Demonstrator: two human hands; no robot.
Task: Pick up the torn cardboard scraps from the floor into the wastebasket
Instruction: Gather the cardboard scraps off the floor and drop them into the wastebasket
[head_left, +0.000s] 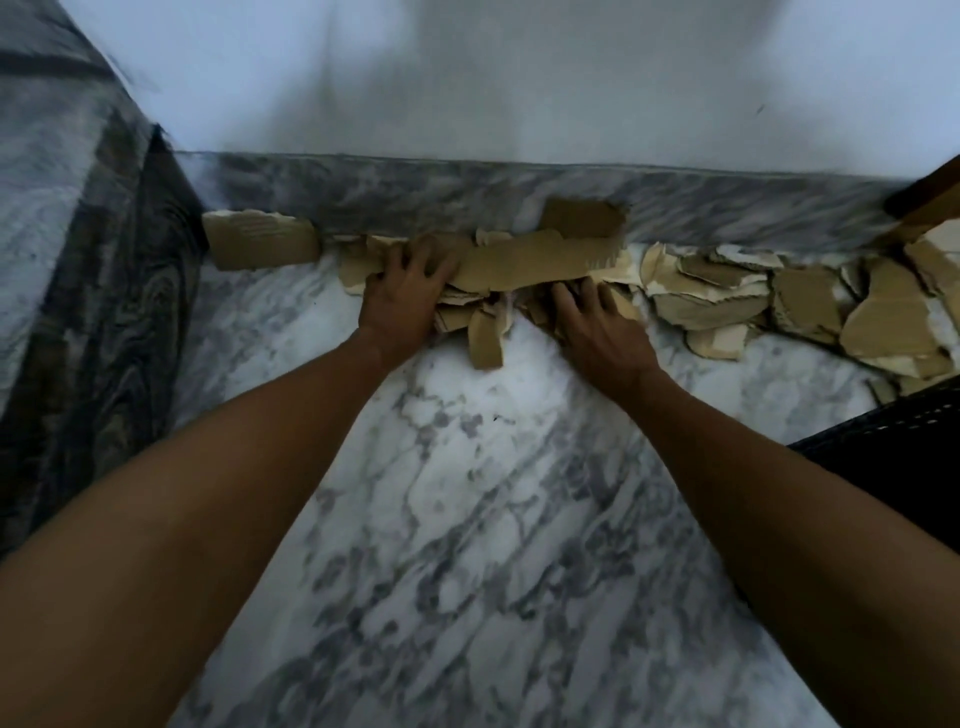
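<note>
Torn brown cardboard scraps lie in a row on the marble floor along the skirting. A long strip (530, 262) sits on top of a small heap in the middle. My left hand (405, 291) presses on the left end of that heap, fingers curled over the scraps. My right hand (597, 322) lies on the heap's right side, fingers spread among the pieces. One separate piece (260, 241) rests at the far left. Several more scraps (779, 301) spread out to the right. A black mesh wastebasket (893, 457) shows at the right edge.
A white wall with a grey marble skirting (415, 192) runs behind the scraps. A grey patterned fabric (78, 260) hangs down at the left. A wooden piece of furniture (935, 192) stands at the far right corner. Bare marble floor (467, 519) lies between my arms.
</note>
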